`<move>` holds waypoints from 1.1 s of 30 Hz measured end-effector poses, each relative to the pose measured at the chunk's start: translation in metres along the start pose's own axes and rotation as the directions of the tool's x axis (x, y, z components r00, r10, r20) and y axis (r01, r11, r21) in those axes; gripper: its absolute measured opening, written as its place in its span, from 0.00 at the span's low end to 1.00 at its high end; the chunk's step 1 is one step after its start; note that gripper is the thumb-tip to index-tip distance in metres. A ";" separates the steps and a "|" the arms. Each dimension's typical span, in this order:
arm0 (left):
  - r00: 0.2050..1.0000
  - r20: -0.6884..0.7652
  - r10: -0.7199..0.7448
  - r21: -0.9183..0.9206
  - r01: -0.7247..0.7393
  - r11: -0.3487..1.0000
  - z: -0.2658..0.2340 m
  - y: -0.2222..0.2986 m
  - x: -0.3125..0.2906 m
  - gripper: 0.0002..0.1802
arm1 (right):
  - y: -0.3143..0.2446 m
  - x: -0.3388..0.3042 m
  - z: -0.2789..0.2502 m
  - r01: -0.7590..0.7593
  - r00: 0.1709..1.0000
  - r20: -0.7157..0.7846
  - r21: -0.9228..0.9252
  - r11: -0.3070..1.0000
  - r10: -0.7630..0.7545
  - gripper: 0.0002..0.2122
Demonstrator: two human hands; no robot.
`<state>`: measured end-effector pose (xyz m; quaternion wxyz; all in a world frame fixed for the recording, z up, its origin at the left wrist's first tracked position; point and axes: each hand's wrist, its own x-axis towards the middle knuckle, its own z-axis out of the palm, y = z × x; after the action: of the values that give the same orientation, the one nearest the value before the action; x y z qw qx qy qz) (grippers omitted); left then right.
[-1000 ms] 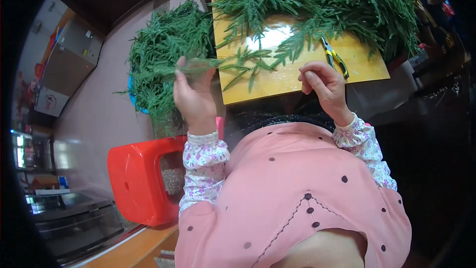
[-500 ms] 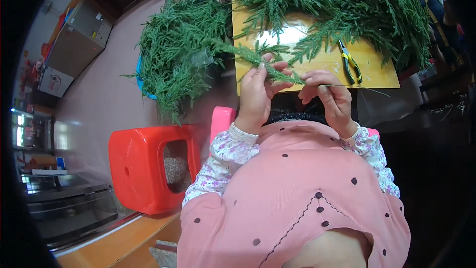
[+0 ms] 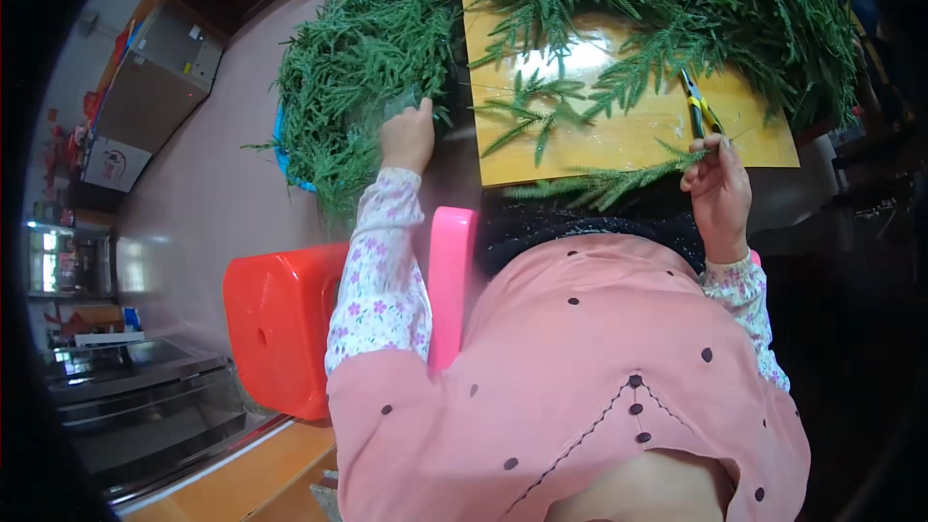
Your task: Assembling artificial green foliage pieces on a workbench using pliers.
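My right hand (image 3: 717,184) pinches the stem end of a green artificial pine branch (image 3: 619,184), which stretches left past the table's near edge. My left hand (image 3: 407,140) is over at the heap of green pine branches (image 3: 362,58), back upward and fingers curled. What its fingertips grip, if anything, is hidden; a bit of clear plastic (image 3: 401,101) shows right by them. Pliers with yellow and black handles (image 3: 698,106) lie on the table just beyond my right hand. Loose small branches (image 3: 536,116) rest on the tabletop to their left.
The yellow table (image 3: 619,150) carries a large mass of pine branches (image 3: 735,19) along its far side. A blue basin rim (image 3: 280,145) shows under the left heap. A red plastic stool (image 3: 275,329) stands at left, and a pink chair part (image 3: 451,280) beside my left arm.
My left hand has let go of the branch and moved left to the heap. My right hand has drawn the branch to the right and nearer me.
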<state>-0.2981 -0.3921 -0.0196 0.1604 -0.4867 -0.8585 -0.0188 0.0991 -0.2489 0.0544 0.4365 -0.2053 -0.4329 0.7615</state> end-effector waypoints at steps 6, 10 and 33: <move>0.995 0.054 0.084 0.160 -0.091 0.983 0.036 -0.037 0.021 0.06 | -0.001 0.004 0.001 -0.015 0.998 -0.059 -0.051 0.999 0.012 0.12; 0.984 -0.094 0.149 0.078 -0.142 0.987 0.021 -0.045 0.012 0.07 | -0.005 0.003 -0.006 -0.049 0.996 -0.070 -0.041 0.998 0.046 0.11; 0.867 -0.483 -0.123 -0.287 -0.024 0.958 -0.334 0.125 0.318 0.35 | -0.124 0.030 -0.049 -0.139 0.988 -0.066 -0.005 0.990 0.139 0.10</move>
<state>-0.2578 -0.1258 0.3744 0.3037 -0.4607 -0.7891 -0.2700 0.1777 -0.1699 0.1340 0.3952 -0.2618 -0.4069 0.7809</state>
